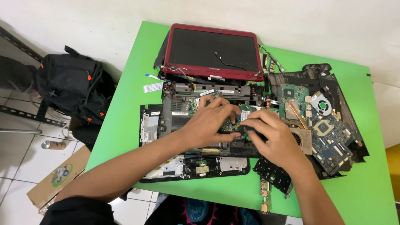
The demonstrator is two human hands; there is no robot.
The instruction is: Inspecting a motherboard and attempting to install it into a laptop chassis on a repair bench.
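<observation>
At the centre of the frame, both hands meet over a dismantled dark grey laptop base with exposed green circuit board (187, 112) lying on the bright green surface (125, 121). The left hand (208, 123) lies palm down with its fingers curled onto a small green circuit board (231, 123) in the middle of the base; whether it grips the board or only presses on it cannot be told. The right hand (271, 137) is curled partly closed, its fingertips pinching a small black part (250, 130) just beside that board. Above them, at the top centre, stands a red-framed laptop screen with a black panel (212, 52). To the right lies a loose green and blue motherboard with a copper heat pipe and fan (321, 125). At the left edge of the frame, a black backpack (68, 85) sits on the floor.
</observation>
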